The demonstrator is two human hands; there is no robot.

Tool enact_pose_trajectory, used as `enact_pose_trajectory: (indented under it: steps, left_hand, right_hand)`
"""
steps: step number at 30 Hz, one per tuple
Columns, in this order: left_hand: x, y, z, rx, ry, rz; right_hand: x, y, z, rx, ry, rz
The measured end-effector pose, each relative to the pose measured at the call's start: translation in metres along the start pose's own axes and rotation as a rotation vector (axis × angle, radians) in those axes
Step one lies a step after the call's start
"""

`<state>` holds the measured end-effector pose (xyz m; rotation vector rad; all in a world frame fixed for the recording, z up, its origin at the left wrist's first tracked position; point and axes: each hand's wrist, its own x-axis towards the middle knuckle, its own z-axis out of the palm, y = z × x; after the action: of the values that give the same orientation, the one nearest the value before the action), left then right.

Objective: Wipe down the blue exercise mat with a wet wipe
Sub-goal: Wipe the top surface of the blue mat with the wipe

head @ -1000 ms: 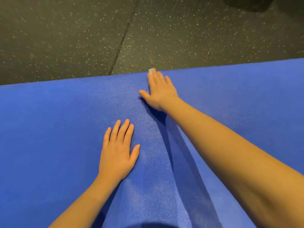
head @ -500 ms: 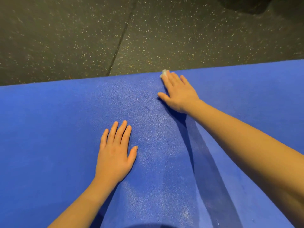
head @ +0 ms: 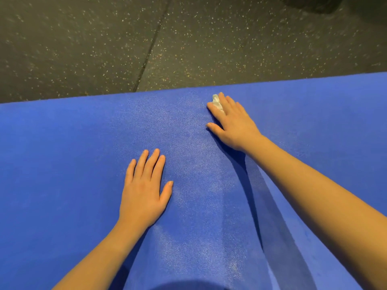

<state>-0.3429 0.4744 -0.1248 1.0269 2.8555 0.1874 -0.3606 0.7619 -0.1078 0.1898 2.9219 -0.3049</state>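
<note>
- blue mat lies flat on the speckled floor and fills the lower view. a damp-looking sheen runs down the middle btw the arms. best worked in overlapping strips, far edge to near, so no dry gap is left.
- left hand: flat on the mat, fingers straight, holds nothing. good brace, w/ weight on it so the mat doesn't creep.
- right hand: fingers straight, pressing the wipe down near the far edge, not curled round it. even pressure thru the palm, not just tips.
- wet wipe: small, bunched, mostly under the fingers. opening it out would give more contact.
- hidden: mat's ends are cut off both sides, so what's left to wipe is unclear. dark thing top right is cropped, can't id it.
</note>
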Motion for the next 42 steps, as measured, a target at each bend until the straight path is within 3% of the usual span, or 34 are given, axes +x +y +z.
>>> enact_pose_trajectory:
  steps: [8,13,17,22,27,31,36,40,42]
  left_hand:
    - [0.001,0.0,0.0,0.008,-0.003,0.0]
    - [0.001,0.0,0.0,0.003,0.003,-0.001]
    - [0.0,0.0,0.001,-0.003,0.004,-0.003]
    - [0.0,0.001,0.0,-0.008,0.008,-0.005]
    - [0.0,0.0,0.001,0.006,0.0,-0.006]
    - [0.0,0.0,0.001,0.015,-0.005,-0.008]
    - [0.0,0.001,0.002,0.032,-0.015,-0.013]
    - [-0.001,0.003,0.002,0.057,-0.028,-0.023]
    - [-0.002,0.004,0.002,0.067,-0.039,-0.025]
  right_hand:
    - [0.018,-0.01,-0.003,0.035,0.003,0.108]
    - [-0.005,-0.003,0.008,-0.045,0.019,0.018]
    - [-0.009,0.003,0.004,0.023,0.064,0.232]
    - [-0.032,-0.016,0.017,-0.006,0.044,0.06]
    - [-0.038,-0.005,0.012,0.045,0.06,0.247]
    - [-0.063,-0.017,0.021,0.034,-0.003,0.062]
    - [-0.07,-0.002,0.018,0.08,0.057,0.273]
    - [-0.1,-0.03,0.032,0.098,-0.026,0.015]
    - [-0.101,-0.014,0.03,0.062,-0.001,0.029]
